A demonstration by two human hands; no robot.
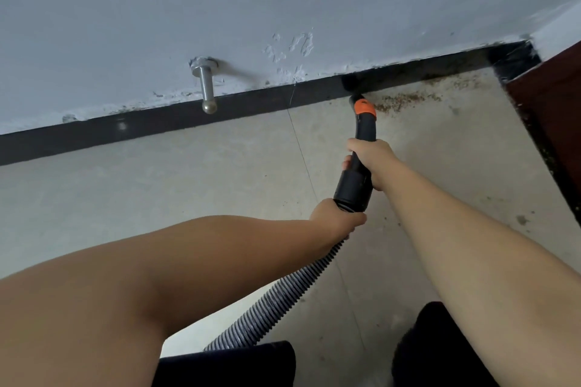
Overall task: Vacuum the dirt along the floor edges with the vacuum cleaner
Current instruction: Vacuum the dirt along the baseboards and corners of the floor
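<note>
Vacuum nozzle [358,100] at baseboard [157,126], seemingly touching dirt [399,102]

2 hands: left hand [338,220] at 6 o'clock of centre, closed round the hose end; right hand [371,160] at 3 o'clock, wrapped on the wand. 1 vacuum wand [356,179], black. 1 orange collar [364,107] near its tip, 1 o'clock. 1 ribbed hose [283,298], 6 o'clock. 1 metal door stopper [206,88] on the wall, 11 o'clock. 1 black skirting strip [157,122] along the wall foot. 1 patch of brown dirt [405,100] at 2 o'clock, grains too many and small to count. 1 dark red panel [553,97] at 3 o'clock edge. 2 floor tile joints visible, thin lines.
</note>
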